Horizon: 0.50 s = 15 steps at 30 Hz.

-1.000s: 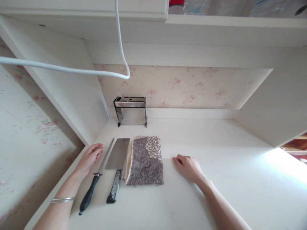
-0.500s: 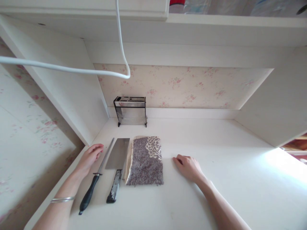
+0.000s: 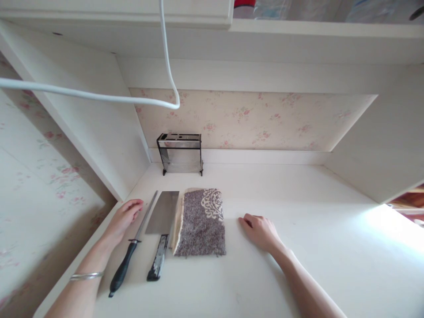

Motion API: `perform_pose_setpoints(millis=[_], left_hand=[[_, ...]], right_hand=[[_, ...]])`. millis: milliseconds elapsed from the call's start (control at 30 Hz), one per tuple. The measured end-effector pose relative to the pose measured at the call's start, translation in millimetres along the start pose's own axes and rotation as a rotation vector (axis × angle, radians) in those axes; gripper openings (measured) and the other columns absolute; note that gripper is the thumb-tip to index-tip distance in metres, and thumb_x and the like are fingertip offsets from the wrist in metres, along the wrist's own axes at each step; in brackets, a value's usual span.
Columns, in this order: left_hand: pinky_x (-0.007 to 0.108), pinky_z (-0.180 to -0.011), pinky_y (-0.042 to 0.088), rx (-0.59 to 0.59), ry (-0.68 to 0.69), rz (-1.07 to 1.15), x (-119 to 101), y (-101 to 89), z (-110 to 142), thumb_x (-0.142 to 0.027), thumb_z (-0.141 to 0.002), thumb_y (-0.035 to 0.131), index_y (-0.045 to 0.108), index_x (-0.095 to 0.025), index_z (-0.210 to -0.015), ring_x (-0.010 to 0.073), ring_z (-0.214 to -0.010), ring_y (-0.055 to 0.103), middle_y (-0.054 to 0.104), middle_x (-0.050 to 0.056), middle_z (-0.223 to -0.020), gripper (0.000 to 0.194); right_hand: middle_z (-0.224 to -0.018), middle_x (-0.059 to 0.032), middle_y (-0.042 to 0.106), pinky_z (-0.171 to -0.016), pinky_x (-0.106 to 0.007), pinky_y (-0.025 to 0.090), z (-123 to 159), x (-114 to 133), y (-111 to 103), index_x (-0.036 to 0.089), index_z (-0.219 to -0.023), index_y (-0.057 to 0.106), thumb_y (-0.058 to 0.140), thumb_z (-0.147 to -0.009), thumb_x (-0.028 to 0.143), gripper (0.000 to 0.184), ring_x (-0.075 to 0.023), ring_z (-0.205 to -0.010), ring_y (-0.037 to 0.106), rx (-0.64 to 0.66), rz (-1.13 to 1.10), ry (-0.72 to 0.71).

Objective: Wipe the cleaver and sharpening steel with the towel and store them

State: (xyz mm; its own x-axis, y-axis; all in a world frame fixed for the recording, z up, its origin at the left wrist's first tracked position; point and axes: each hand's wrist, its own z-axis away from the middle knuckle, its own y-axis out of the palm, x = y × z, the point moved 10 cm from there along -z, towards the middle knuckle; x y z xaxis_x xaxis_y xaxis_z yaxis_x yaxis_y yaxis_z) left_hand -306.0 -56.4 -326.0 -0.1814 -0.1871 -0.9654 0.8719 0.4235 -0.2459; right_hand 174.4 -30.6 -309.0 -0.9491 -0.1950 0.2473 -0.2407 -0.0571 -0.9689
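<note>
My left hand (image 3: 123, 217) rests on the white counter with its fingers curled in together and nothing held. Just to its right lies a honing steel (image 3: 123, 268), its black handle toward me and its metal rod pointing away. Beside that is a cleaver (image 3: 163, 213), lying flat with a worn black handle. A folded grey-brown cloth (image 3: 202, 234) with a cream pattern sits right of the blade, close against it. Further right, my right hand (image 3: 260, 230) lies on the counter in a loose fist, apart from the cloth and holding nothing.
A black-framed stand with clear sides (image 3: 182, 145), probably a knife block, stands at the back left of the counter (image 3: 281, 282). A white cable (image 3: 132, 100) hangs across the upper left. Overhead runs a white cabinet (image 3: 198, 39); side panels border the counter left and right.
</note>
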Motion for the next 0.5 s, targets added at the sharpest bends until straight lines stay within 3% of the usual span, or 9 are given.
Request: perform_pose_setpoints(millis=[500], left_hand=[[0.019, -0.046, 0.03, 0.021, 0.0, -0.012, 1.9, 1.2, -0.8, -0.041, -0.067, 0.068, 0.063, -0.018, -0.094, 0.0096, -0.054, 0.042, 0.053, -0.002, -0.064, 0.036]], right_hand=[[-0.08, -0.0017, 0.068, -0.056, -0.024, 0.025, -0.2, -0.5, 1.1, 0.023, -0.074, 0.059, 0.031, -0.093, 0.047, 0.041, -0.0162, -0.07, 0.06, -0.001, -0.003, 0.004]])
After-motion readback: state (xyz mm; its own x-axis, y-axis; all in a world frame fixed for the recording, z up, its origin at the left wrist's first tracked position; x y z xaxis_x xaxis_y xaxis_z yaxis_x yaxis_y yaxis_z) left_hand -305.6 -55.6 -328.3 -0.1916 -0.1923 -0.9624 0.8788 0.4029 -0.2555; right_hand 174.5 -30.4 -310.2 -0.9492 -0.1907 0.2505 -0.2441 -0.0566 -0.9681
